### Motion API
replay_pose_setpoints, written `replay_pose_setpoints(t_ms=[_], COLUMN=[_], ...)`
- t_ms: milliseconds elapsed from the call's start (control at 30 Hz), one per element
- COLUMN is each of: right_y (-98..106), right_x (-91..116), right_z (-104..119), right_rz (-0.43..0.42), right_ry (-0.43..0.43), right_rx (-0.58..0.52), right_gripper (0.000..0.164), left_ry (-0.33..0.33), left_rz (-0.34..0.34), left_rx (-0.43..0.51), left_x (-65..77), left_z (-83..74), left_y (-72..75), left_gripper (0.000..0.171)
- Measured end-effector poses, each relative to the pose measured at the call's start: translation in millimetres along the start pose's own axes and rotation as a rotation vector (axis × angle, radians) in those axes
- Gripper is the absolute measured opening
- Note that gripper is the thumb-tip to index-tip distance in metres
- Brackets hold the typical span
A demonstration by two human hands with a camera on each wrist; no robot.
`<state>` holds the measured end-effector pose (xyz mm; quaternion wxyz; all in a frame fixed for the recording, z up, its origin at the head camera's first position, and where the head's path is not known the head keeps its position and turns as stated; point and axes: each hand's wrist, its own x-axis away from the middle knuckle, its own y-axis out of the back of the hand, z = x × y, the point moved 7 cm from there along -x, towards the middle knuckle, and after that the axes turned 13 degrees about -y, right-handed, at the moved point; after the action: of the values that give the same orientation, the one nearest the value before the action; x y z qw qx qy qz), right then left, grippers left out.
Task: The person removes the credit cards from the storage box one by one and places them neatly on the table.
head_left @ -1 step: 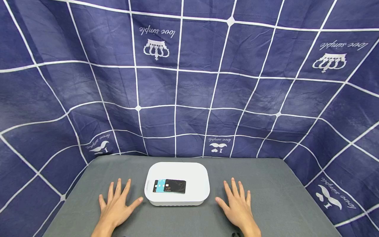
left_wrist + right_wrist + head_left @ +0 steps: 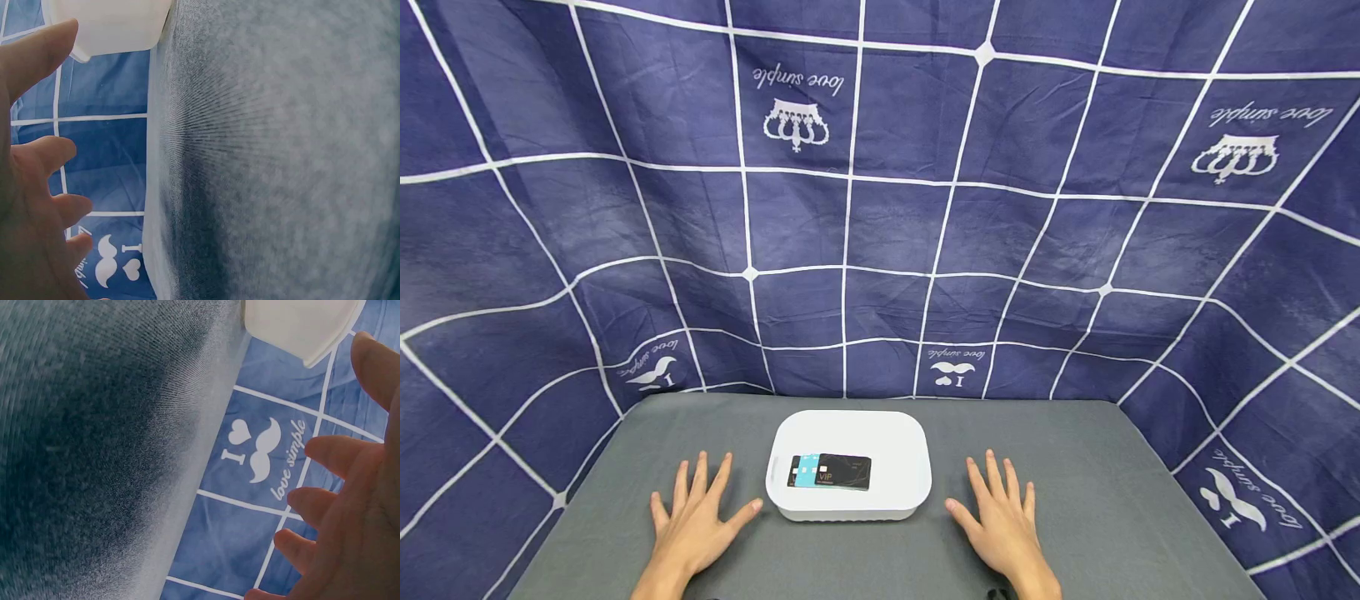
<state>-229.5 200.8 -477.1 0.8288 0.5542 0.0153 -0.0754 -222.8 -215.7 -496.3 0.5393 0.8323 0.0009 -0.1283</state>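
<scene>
A white plastic tray (image 2: 891, 500) with rounded corners stands on the grey table. Inside it, toward the front left, three cards overlap: a black VIP card (image 2: 850, 473) on top, a light blue card (image 2: 807, 471) partly under it, and another black card (image 2: 792, 472) mostly hidden at the left. My left hand (image 2: 697, 518) is left of the tray, palm down, fingers spread and holding nothing, its thumb pointing toward the tray. On the other side is my right hand (image 2: 1002, 521), likewise spread and holding nothing. Both wrist views show the thumbs apart from the tray.
Grey cloth covers the table (image 2: 1112, 500). Behind it and along both sides hangs a dark blue curtain (image 2: 895, 225) with white grid lines and printed crowns and moustaches. The tray stands near the table's back edge.
</scene>
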Motion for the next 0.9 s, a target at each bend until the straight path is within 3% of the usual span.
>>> replay_pose_setpoints(t_ms=[433, 533, 633, 800, 900], right_y=[-2, -2, 0, 6, 10], right_x=[-2, -3, -4, -2, 0], right_z=[-2, -1, 1, 4, 8], right_rz=[0.018, 0.003, -0.026, -0.106, -0.169], right_ry=[-0.010, 0.001, 0.014, 0.055, 0.097], right_rx=[0.002, 0.003, -0.010, -0.085, -0.158], right_gripper=[0.070, 0.070, 0.068, 0.060, 0.054], left_ry=[0.031, 0.021, -0.009, -0.039, -0.068], left_rz=[0.065, 0.050, 0.022, -0.034, -0.083], left_rx=[0.071, 0.113, 0.230, 0.522, 0.617], left_x=[-1.6, -2.1, -3.9, -7.6, -11.4], left_z=[2.0, 2.1, -3.6, -24.8, -38.3], left_y=[-5.8, -6.2, -7.0, -11.3, -15.8], left_gripper=[0.103, 0.101, 0.102, 0.114, 0.113])
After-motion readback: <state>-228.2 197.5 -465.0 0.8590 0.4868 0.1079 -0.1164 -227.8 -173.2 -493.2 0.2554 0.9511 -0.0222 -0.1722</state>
